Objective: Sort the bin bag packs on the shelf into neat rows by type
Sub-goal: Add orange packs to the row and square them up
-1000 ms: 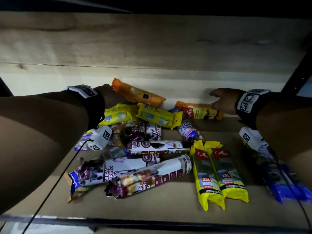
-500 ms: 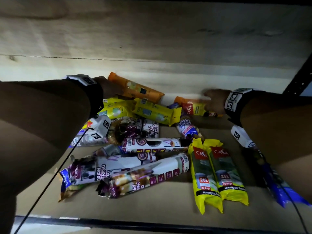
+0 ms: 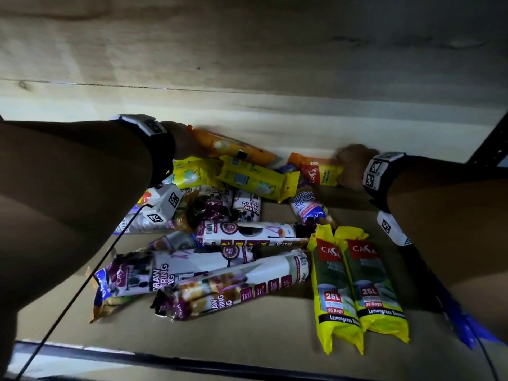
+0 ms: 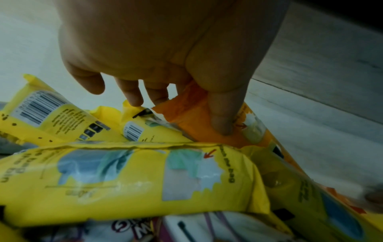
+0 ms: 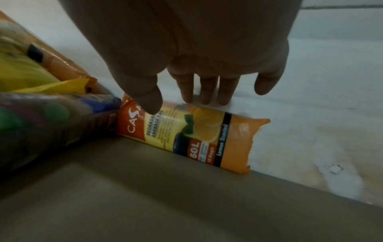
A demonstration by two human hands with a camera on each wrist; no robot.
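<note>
Orange pack [image 4: 209, 121] pinched by left hand [image 4: 165, 49]; right hand [image 5: 196, 49] spread over another [image 5: 186, 134].

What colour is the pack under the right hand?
Orange, with a yellow lemon panel; clearest in the right wrist view.

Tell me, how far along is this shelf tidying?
Barely begun. Looks done: only the two yellow lemongrass packs lie side by side at the front. In hand: the left hand pinches the end of an orange pack at the back wall, and the right hand is closing on another orange pack, not yet gripping it. Left: the white drawstring packs and other yellow packs sit jumbled.
</note>
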